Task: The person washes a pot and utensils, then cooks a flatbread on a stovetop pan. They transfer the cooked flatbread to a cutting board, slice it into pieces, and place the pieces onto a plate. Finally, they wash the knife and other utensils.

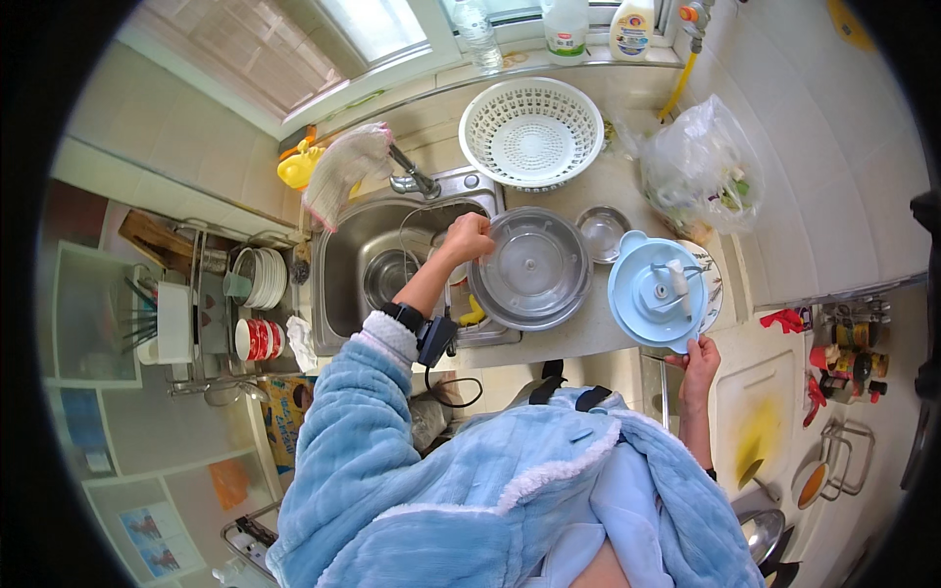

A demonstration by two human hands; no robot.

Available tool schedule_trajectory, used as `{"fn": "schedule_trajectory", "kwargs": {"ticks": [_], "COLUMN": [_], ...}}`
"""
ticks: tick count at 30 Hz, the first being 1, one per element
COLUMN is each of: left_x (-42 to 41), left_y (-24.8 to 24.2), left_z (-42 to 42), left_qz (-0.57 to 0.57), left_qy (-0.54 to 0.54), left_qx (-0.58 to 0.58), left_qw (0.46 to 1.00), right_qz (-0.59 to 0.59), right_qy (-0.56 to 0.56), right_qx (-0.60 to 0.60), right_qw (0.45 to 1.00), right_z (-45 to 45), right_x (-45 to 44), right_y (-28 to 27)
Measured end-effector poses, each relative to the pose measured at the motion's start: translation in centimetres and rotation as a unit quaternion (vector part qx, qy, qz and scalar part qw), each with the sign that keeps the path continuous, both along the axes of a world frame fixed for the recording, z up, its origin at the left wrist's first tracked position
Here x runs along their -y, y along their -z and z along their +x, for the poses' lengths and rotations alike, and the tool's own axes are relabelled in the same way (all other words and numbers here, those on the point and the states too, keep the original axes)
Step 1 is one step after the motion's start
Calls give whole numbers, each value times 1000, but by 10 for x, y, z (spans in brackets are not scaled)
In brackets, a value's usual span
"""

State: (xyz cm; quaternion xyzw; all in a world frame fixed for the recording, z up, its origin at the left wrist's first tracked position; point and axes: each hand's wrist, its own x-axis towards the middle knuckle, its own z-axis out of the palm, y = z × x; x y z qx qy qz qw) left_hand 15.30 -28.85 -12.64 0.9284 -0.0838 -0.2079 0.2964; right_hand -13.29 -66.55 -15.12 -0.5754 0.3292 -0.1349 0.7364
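Observation:
My left hand (pixel 469 239) is at the left edge of a round clear plastic lid (pixel 531 266), its fingers closed on the rim. The lid rests on a wide metal bowl (pixel 540 327) beside the sink. My right hand (pixel 697 361) pinches the lower tab handle of a light blue plastic basin (pixel 623 294). Inside the basin lies a white stem-like part (pixel 678 283) with curved grey blades. Under the basin, a plate with a leaf pattern (pixel 711 275) shows at the right. A small steel bowl (pixel 603 231) stands between lid and basin.
The steel sink (pixel 345 264) holds a metal bowl (pixel 390 278); a cloth (pixel 345 173) hangs over its faucet (pixel 417 180). Behind stand a white colander (pixel 531 136) and a plastic bag of scraps (pixel 702 173). A dish rack (pixel 213 301) is at left.

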Motion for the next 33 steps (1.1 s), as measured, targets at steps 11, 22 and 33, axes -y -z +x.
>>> {"fn": "schedule_trajectory", "kwargs": {"ticks": [11,22,33], "left_x": [-74,-92,-90], "left_y": [-20,-22,45], "left_z": [-174,-463,-680], "left_qz": [-327,-334,-137], "left_qy": [-293,-551,-690], "left_qx": [29,41,32], "left_qw": [898,764,710], "right_qz": [-29,-6,-7], "right_qy": [-144,-358,-485], "right_qx": [15,33,-12], "right_qw": [989,933,874], "right_z": [27,23,-37], "right_x": [7,-25,-100], "right_y": [0,15,24]}}
